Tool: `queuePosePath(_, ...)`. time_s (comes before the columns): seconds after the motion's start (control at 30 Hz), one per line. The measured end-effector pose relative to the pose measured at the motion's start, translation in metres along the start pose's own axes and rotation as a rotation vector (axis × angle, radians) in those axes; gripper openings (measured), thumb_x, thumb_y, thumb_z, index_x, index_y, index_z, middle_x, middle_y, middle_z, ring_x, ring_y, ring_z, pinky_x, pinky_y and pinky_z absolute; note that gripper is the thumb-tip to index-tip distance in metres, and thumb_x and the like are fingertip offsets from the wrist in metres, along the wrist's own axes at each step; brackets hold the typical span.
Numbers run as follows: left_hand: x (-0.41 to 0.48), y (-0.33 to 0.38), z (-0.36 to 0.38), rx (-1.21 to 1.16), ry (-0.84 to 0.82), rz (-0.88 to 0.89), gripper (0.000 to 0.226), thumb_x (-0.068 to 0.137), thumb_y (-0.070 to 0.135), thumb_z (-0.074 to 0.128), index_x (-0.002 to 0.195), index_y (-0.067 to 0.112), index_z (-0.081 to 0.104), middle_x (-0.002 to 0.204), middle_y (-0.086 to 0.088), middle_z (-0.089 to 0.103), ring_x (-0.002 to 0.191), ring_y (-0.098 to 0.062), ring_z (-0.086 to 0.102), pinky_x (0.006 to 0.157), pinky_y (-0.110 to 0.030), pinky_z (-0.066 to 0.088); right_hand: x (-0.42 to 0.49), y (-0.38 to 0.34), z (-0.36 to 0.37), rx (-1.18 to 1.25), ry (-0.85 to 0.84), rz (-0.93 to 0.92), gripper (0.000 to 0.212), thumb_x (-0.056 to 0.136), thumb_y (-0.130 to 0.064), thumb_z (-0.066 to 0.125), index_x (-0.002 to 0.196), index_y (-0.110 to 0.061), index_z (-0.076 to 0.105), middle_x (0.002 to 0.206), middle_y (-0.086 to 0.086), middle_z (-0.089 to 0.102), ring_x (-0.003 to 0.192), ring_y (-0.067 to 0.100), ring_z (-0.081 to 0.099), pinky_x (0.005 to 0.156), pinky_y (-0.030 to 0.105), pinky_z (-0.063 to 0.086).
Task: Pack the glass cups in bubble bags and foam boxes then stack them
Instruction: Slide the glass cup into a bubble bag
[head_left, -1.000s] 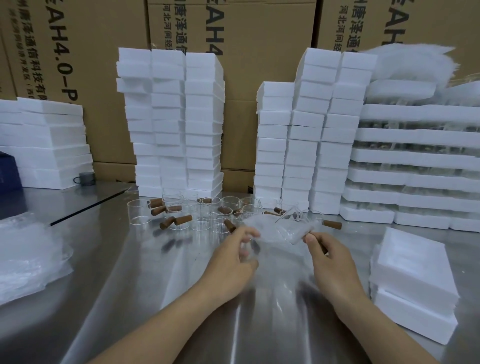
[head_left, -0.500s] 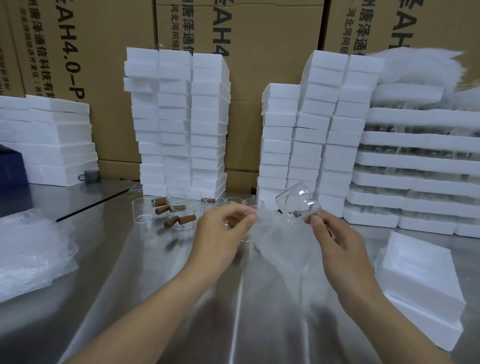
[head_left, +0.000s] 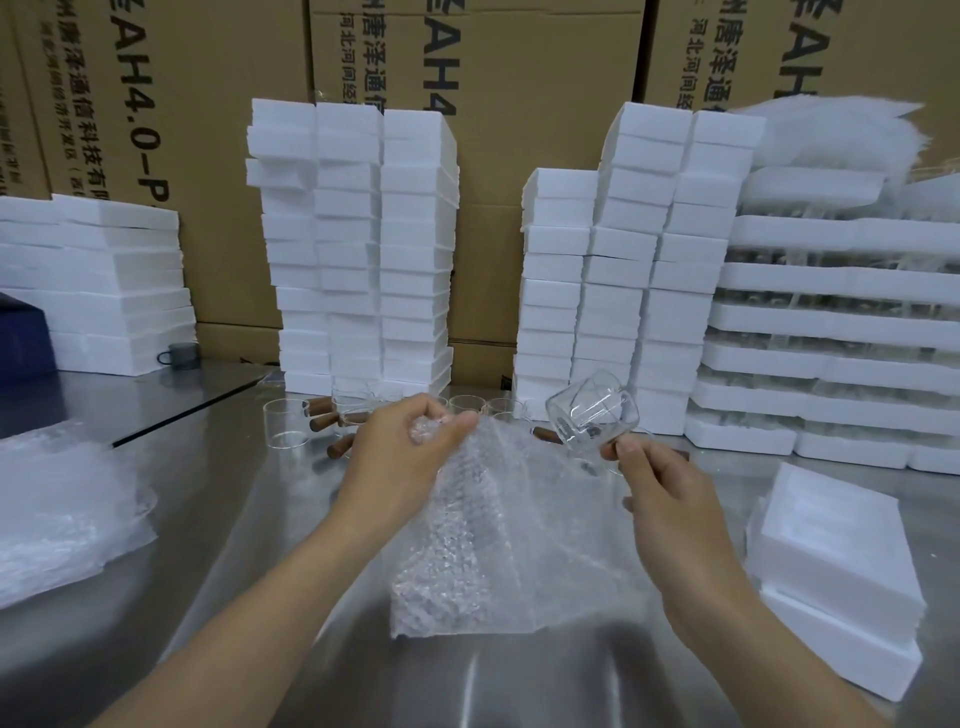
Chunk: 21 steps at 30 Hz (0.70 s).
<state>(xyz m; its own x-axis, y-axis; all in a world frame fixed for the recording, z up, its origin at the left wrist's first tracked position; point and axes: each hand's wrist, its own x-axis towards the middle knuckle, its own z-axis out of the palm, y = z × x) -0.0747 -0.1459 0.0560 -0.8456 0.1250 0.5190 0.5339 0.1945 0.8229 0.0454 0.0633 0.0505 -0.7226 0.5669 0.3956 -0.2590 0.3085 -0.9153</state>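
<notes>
**Hands and task items.** The left hand (head_left: 410, 457) pinches the top edge of a bubble bag (head_left: 509, 545) between thumb and curled fingers. The bag hangs from that grip and its lower end lies on the steel table (head_left: 249, 519). The right hand (head_left: 670, 499) has its fingers curled round the brown handle of a glass cup (head_left: 592, 415). The cup is held in the air, tilted, just right of the bag's top edge. It is outside the bag. Whether the bag's mouth is parted cannot be told.

**Obstructions.** Loose cups (head_left: 285, 423) with brown handles sit on the table directly behind the hands. The left hand and the bag hide the middle of this group. Some handles point toward the viewer.

**Surroundings.**
- Behind the loose cups stand two tall groups of foam boxes, the left stack (head_left: 353, 249) and the right stack (head_left: 634, 270). The gap between them shows printed cartons (head_left: 519, 130), which line the whole back.
- At far right are wide foam trays (head_left: 841, 322) in layers, with glassware showing between the layers. White wrapping material lies on top of them.
- At near right a short stack of foam lids (head_left: 831, 571) sits at the table edge, just beside the right forearm.
- At near left is a bag pile (head_left: 62, 509), well apart from the left arm.
- At far left are low foam slabs (head_left: 104, 280), with a grey mug (head_left: 179, 356) at their foot. A dark blue object (head_left: 21, 338) is cut by the frame edge.
</notes>
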Motion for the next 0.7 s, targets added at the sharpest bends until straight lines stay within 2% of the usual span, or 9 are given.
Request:
queuePosePath(0.07,0.000,-0.010,-0.004,0.197,-0.099,-0.092,0.039,0.092,0.053,0.078,0.078,0.020,0.064,0.058,0.011,0.061,0.044,-0.004,0.039,0.049,-0.025,0.031,0.000,0.000,0.000,-0.074,0.023,-0.096,0.029,0.105,-0.044,0.050,0.087,-0.041,0.072,0.098,-0.024,0.067,0.098,-0.006,0.058,0.081,0.021,0.043)
queuePosePath(0.13,-0.007,-0.018,-0.008,0.503,-0.219,-0.140,0.034,0.094,0.058,0.074,0.087,0.026,0.065,0.072,0.013,0.065,0.057,-0.006,0.053,0.057,-0.027,0.043,0.001,-0.001,0.001,-0.007,0.002,-0.089,0.029,0.107,-0.040,0.049,0.090,-0.038,0.072,0.095,-0.028,0.069,0.091,-0.007,0.064,0.082,0.025,0.045)
queuePosePath(0.2,-0.014,-0.017,-0.008,0.873,-0.149,0.027,0.024,0.098,0.060,0.067,0.103,0.037,0.063,0.101,0.018,0.064,0.088,-0.004,0.061,0.075,-0.030,0.048,0.002,0.000,0.002,0.056,-0.039,-0.011,0.030,0.109,-0.038,0.048,0.094,-0.030,0.073,0.092,-0.018,0.075,0.083,-0.001,0.071,0.081,0.032,0.050)
queuePosePath(0.23,-0.017,-0.011,-0.005,0.915,-0.076,0.133,0.020,0.100,0.059,0.064,0.108,0.041,0.059,0.107,0.020,0.059,0.097,-0.004,0.059,0.079,-0.030,0.046,0.001,0.001,0.002,0.059,-0.060,0.024,0.031,0.109,-0.037,0.047,0.095,-0.027,0.073,0.092,-0.014,0.076,0.080,0.002,0.072,0.079,0.033,0.051)
queuePosePath(0.3,-0.022,0.005,0.001,0.771,-0.050,0.244,0.016,0.099,0.057,0.063,0.097,0.042,0.058,0.098,0.021,0.058,0.090,-0.001,0.057,0.072,-0.027,0.042,0.001,0.004,0.004,0.093,-0.101,0.104,0.030,0.110,-0.034,0.048,0.098,-0.021,0.072,0.088,-0.008,0.076,0.074,0.008,0.074,0.071,0.033,0.057)
queuePosePath(0.37,-0.030,0.011,0.012,0.594,-0.192,0.207,0.027,0.097,0.060,0.065,0.083,0.037,0.060,0.081,0.016,0.063,0.073,-0.001,0.059,0.061,-0.022,0.038,-0.001,0.007,0.007,0.149,-0.136,0.201,0.028,0.110,-0.030,0.048,0.102,-0.013,0.069,0.086,0.000,0.073,0.068,0.014,0.073,0.064,0.034,0.061)
queuePosePath(0.53,-0.056,0.013,0.047,0.852,-0.408,0.281,0.060,0.074,0.086,0.054,0.074,0.027,0.062,0.074,0.014,0.062,0.073,-0.002,0.055,0.063,-0.028,0.036,-0.006,0.014,0.016,0.187,-0.149,0.328,0.026,0.110,-0.025,0.049,0.102,-0.008,0.067,0.095,0.011,0.062,0.065,0.017,0.072,0.062,0.045,0.065)
queuePosePath(0.63,-0.054,0.009,0.050,0.795,-0.473,0.160,0.037,0.080,0.063,0.066,0.079,0.026,0.069,0.074,0.015,0.065,0.073,-0.001,0.054,0.075,-0.032,0.045,-0.004,0.016,0.014,0.162,-0.116,0.298,0.026,0.110,-0.027,0.049,0.101,-0.009,0.067,0.095,0.011,0.061,0.068,0.018,0.069,0.063,0.046,0.064)
queuePosePath(0.7,-0.051,0.008,0.046,0.684,-0.437,0.079,0.020,0.082,0.047,0.067,0.078,0.028,0.071,0.072,0.016,0.067,0.072,0.002,0.059,0.069,-0.028,0.046,-0.003,0.014,0.012,0.160,-0.092,0.253,0.027,0.110,-0.029,0.049,0.100,-0.011,0.067,0.092,0.009,0.062,0.067,0.016,0.068,0.062,0.041,0.063)
